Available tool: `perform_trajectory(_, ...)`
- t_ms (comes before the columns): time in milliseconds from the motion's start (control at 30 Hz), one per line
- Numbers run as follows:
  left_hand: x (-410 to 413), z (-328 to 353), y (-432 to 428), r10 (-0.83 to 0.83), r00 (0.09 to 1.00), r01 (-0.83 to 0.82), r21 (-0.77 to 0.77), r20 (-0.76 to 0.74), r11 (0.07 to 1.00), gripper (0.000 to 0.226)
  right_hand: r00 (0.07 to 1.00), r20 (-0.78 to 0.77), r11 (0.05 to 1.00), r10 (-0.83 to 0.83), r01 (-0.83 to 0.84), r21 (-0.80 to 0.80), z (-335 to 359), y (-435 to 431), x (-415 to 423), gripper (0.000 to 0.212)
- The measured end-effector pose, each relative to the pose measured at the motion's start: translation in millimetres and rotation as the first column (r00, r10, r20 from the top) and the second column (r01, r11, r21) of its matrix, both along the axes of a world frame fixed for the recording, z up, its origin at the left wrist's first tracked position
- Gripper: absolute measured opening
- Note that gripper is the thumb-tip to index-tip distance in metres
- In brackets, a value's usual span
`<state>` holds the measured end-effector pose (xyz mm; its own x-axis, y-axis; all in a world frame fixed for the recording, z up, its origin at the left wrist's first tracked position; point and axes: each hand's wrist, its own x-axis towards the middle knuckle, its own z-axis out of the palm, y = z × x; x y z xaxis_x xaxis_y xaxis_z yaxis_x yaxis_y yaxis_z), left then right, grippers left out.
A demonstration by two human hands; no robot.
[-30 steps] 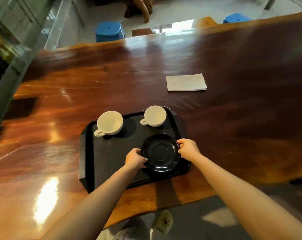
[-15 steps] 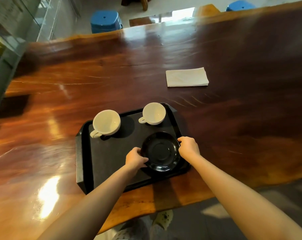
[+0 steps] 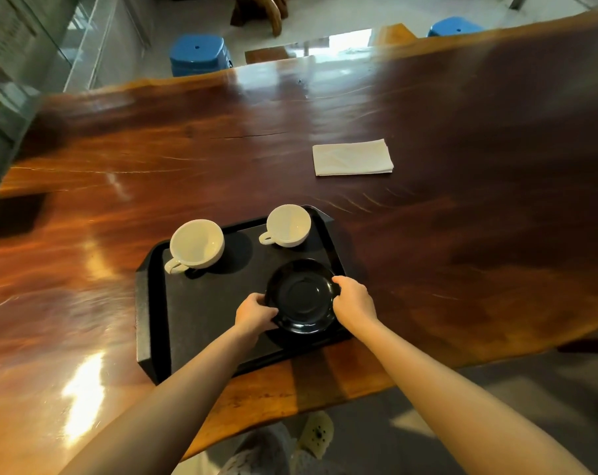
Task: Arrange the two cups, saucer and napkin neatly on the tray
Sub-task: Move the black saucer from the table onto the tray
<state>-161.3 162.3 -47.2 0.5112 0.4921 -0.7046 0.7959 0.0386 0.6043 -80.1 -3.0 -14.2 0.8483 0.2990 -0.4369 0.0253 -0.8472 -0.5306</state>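
A black tray (image 3: pixel 153 303) lies near the table's front edge. Two white cups stand along its far side: the larger cup (image 3: pixel 196 245) at the left, the smaller cup (image 3: pixel 288 225) at the right, both with handles pointing left. A black saucer (image 3: pixel 302 296) sits in the tray's near right corner. My left hand (image 3: pixel 254 313) grips its left rim and my right hand (image 3: pixel 354 301) grips its right rim. A folded white napkin (image 3: pixel 352 157) lies on the bare table, beyond and to the right of the tray.
The long glossy wooden table (image 3: pixel 462 234) spreads wide around the tray. Two blue stools (image 3: pixel 200 54) stand beyond its far edge, with a glass wall at the far left. My shoe shows below the table's front edge.
Both hands keep their hold on the saucer in the same corner of the tray. Only the head view has shifted slightly.
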Motion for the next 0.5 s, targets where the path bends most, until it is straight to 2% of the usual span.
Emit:
perform_trajectory(100,-1.5,2.4,-2.1,-0.014,1.0,0.014,-0.008,-0.02,1.0,0.045,0.999,0.023,0.999,0.04,-0.04,0.035,8.4,-2.1,-0.5,0.045)
perform_trajectory(233,-6.1,20.2,4.1,-0.228,0.961,0.25,0.137,-0.159,0.958,0.036,0.993,-0.035,0.993,0.11,-0.108,0.053,22.6,-5.9,13.4,0.042)
perform_trajectory(300,-4.1,35.7,11.7,-0.319,0.925,0.361,0.222,-0.204,0.906,0.034,0.986,-0.069,0.988,0.152,-0.15,0.042,34.9,-7.8,27.0,0.037)
perform_trajectory(400,14.0,66.0,21.8,-0.458,0.86,0.507,0.291,-0.223,0.811,0.012,0.956,-0.129,0.962,0.262,-0.27,-0.049,58.1,-8.1,52.0,0.032)
perform_trajectory(500,45.4,98.5,29.8,-0.616,0.76,0.65,0.275,-0.209,0.708,0.017,0.942,-0.206,0.951,0.264,-0.289,-0.106,79.5,-5.8,76.0,0.032)
